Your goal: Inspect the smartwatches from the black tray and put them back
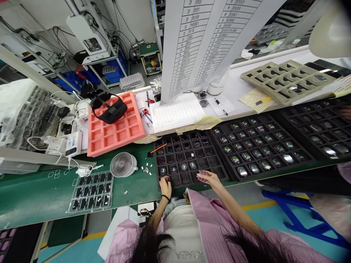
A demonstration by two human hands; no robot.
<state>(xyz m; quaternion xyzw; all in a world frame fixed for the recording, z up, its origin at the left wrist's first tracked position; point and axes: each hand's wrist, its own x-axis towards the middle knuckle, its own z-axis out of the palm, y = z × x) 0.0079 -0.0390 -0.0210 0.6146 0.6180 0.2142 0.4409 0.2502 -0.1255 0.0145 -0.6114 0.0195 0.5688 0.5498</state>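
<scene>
The black cell tray [179,179] in front of you is, I judge, only partly loaded. One row carries four round parts [184,166], the rows beyond hold dark frames (too small to name), and the near cells look bare.

Your left hand [165,185] presses its fingertips into the near-left corner cell. Your right hand [207,178] hovers curled over the near edge. Whether either grip has closed on a part I cannot tell.

To your right, the second black tray [270,171] has a screen-faced unit in nearly every cell. The pink tray [117,137] holds only a black head strap [108,107]. A clear tray [90,209] of dark pieces lies on the green tabletop [41,193].
</scene>
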